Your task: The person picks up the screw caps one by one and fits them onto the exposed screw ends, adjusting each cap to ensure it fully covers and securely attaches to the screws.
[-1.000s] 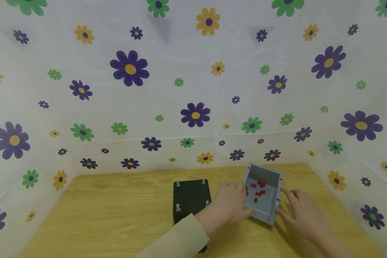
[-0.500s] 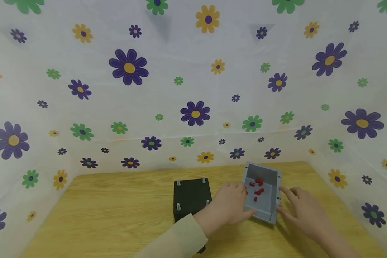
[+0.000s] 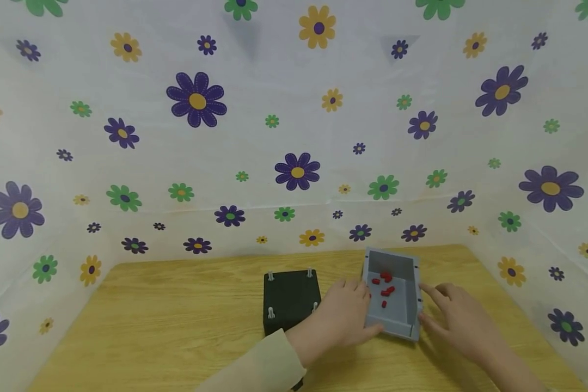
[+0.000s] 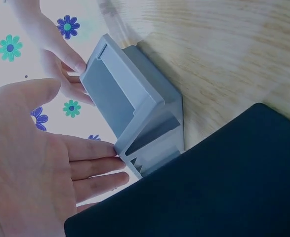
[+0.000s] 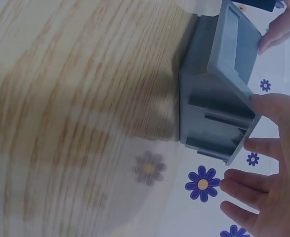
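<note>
Flanking the bin (image 3: 396,329), left grip (image 3: 345,314) and right grip (image 3: 455,319) stand wide, touching it. Uneven pushing could spill its pellets (image 3: 385,293).

Got an open-topped grey bin (image 3: 400,306) sitting upright, kinda askew, toward the far right corner of the table (image 3: 176,321), with little red cylinders (image 3: 385,293) scattered inside.

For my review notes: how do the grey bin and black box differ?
The grey bin is open-topped with red pieces inside; the black box has a flat top with pale corner pegs. The left hand and right hand touch the bin; the left forearm hides part of the box. Both stand on the wooden table.
</note>
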Available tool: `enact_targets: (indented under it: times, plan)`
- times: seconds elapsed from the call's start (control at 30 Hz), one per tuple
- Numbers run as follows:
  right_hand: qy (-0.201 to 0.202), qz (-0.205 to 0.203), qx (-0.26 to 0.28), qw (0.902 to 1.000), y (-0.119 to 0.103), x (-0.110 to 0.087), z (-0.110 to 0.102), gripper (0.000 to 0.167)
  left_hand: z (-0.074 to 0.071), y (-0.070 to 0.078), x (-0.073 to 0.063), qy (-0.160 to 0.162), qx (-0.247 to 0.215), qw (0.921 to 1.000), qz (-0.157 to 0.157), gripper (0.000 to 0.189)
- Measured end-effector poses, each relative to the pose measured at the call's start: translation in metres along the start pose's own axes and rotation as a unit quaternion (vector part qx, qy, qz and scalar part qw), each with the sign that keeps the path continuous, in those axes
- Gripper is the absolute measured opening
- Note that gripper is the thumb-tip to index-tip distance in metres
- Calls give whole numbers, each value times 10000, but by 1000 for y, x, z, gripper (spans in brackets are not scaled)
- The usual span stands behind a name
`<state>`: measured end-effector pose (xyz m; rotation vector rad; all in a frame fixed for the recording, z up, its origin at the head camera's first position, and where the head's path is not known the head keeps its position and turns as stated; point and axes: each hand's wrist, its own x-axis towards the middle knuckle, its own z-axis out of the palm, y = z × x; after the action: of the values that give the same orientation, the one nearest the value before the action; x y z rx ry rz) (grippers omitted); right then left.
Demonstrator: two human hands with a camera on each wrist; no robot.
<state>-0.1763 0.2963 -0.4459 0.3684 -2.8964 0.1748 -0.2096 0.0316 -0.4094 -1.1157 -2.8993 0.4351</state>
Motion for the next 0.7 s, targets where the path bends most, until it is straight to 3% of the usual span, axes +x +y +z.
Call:
enact_targets:
  times: [0.5, 0.7]
  plan:
    - [15, -302, -26, 9995, -8, 1, -4, 64, 3, -6, -22, 79, -254, 9993, 278, 80]
    - [31, -390, 3, 9992, -10, 2, -4, 63, 5, -9, -29, 254, -65, 9989, 384, 79]
